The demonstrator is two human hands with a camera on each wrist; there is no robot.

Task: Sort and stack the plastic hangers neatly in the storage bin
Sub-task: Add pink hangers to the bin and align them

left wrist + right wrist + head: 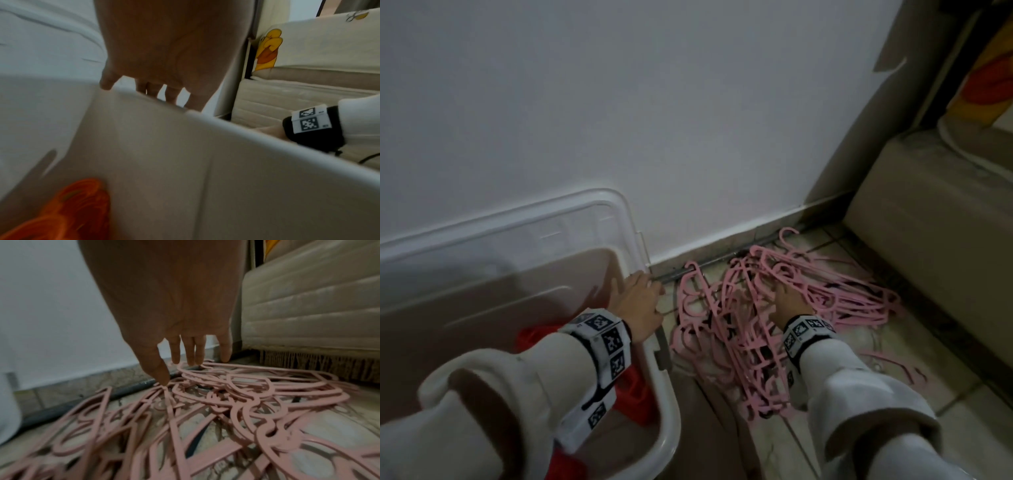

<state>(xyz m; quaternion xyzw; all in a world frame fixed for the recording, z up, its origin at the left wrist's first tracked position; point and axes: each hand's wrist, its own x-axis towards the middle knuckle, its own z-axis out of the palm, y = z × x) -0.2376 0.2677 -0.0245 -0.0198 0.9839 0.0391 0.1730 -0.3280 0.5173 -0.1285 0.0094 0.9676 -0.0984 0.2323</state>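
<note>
- Translucent white plastic forms the storage bin [666,404], which stands on the floor at the left against the wall; red-orange hangers [68,209] lie inside it near the bottom.
- No brand or readable writing shows on the bin or the hangers; the only markings are black-and-white square code tags on the wrist bands [606,339], and small print beside them is too small to read.
- Left hand [635,301] reaches forward over the bin's right rim, palm down, fingers straight and slightly spread, fingertips [107,84] touching the rim near the far corner; it holds nothing.
- Pink plastic hangers [750,318] lie in a tangled heap on the tiled floor, just right of the bin, between it and a beige sofa [935,240].
- Right hand [174,313] points down into the heap, fingers extended and apart, thumb tip and fingertips [163,378] touching the top hangers, nothing gripped.
- Cream sleeves [859,411] cover both forearms.
</note>
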